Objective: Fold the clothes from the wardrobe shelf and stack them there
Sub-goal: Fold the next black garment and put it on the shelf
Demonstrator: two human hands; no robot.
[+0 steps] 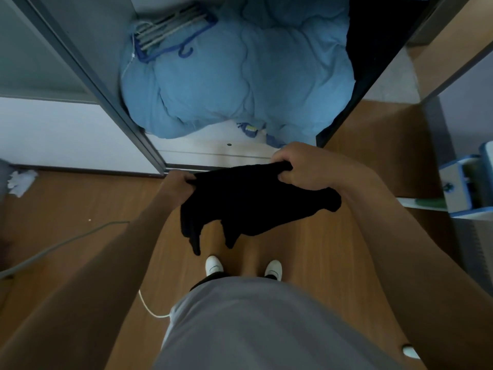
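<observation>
A black garment [248, 204] hangs in the air in front of the open wardrobe, above my feet. My left hand [176, 184] grips its upper left edge. My right hand [301, 166] grips the upper right edge, fingers curled round the cloth. The lower part of the garment droops in loose points toward the floor. The white wardrobe shelf [213, 152] lies just beyond my hands.
A bulky light blue duvet [240, 76] fills the wardrobe shelf, with a bundle of blue and grey hangers [168, 33] on it. A grey sliding door frame [106, 102] stands at left. A grey cable [53, 249] crosses the wooden floor. A blue and white unit [469, 182] stands at right.
</observation>
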